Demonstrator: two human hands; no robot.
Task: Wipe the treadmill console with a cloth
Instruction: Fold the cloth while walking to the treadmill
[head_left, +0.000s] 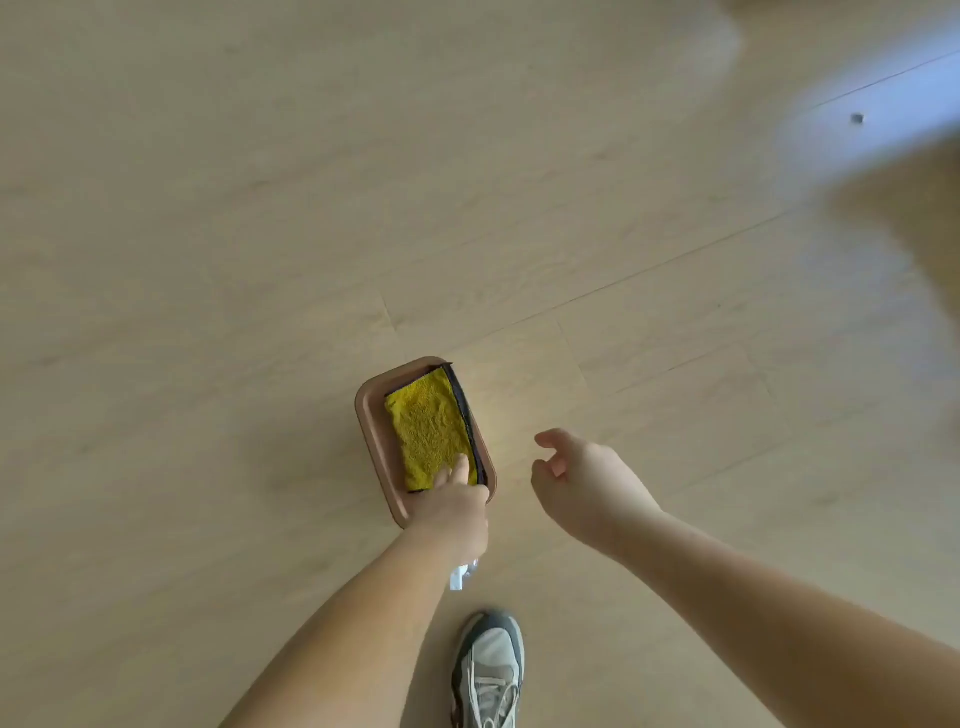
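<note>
A folded yellow cloth (428, 428) with a dark edge lies in a shallow brown tray (371, 415) on the wooden floor. My left hand (452, 506) reaches down over the tray's near end, and two stretched fingers touch the near part of the cloth. Its other fingers are hidden under the hand. My right hand (582, 483) hovers to the right of the tray, fingers loosely curled, holding nothing. No treadmill console is in view.
A small white object (461, 571) pokes out from under my left wrist; what it is I cannot tell. My grey sneaker (488, 670) stands on the floor below the tray. A blurred pale strip (878, 114) crosses the upper right corner.
</note>
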